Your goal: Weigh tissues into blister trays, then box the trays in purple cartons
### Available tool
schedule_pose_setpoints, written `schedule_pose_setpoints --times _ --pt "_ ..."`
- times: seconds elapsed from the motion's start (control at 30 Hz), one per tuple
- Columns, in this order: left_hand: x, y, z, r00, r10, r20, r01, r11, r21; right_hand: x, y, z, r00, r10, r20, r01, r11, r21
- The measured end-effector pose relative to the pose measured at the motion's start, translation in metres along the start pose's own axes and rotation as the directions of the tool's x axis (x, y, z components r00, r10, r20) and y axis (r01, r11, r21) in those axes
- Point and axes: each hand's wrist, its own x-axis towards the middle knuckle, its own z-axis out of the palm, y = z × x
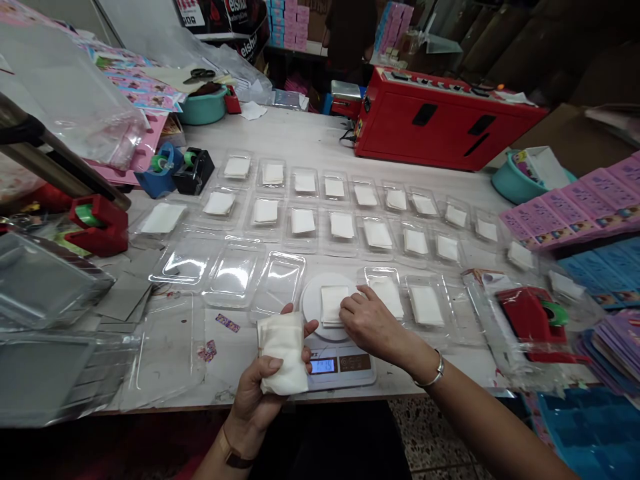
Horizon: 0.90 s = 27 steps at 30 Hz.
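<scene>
My left hand (pixel 260 380) is wrapped round a thick stack of white sheets (pixel 283 353) just in front of the table's edge. A smaller white stack (pixel 331 305) lies on the round plate of a scale (pixel 313 307), whose display (pixel 323 366) is lit. At the right edge of that stack is my right hand (pixel 363 317), its fingers bent and pressed together; what they pinch is too small to tell. Clear trays with white stacks (pixel 427 305) stand right of the scale. To its left lie clear trays (pixel 279 283) with nothing in them.
Rows of filled clear trays (pixel 341 225) cross the table (pixel 300 127). Tape dispensers (pixel 103 227) stand left, another (pixel 533 320) right. Behind are a red machine (pixel 430 120) and a teal basin (pixel 203 107). Pink boxes (pixel 575 207) line the right. A person (pixel 351 33) is at the far side.
</scene>
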Motion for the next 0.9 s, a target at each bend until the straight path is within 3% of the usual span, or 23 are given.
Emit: schedule_pose_setpoints --times 0.53,0.9 --pt "0.0012 -0.0002 -0.0058 1.0 -0.002 0.013 0.002 1.0 0.018 0.0012 -0.0026 0.0022 1.0 -0.016 -0.017 0.016 1.0 0.01" --pt "0.0007 -0.0011 -0.0075 1.0 0.005 0.02 -0.005 1.0 0.003 0.0036 -0.0006 -0.0016 0.999 -0.017 0.041 0.017 1.0 0.016"
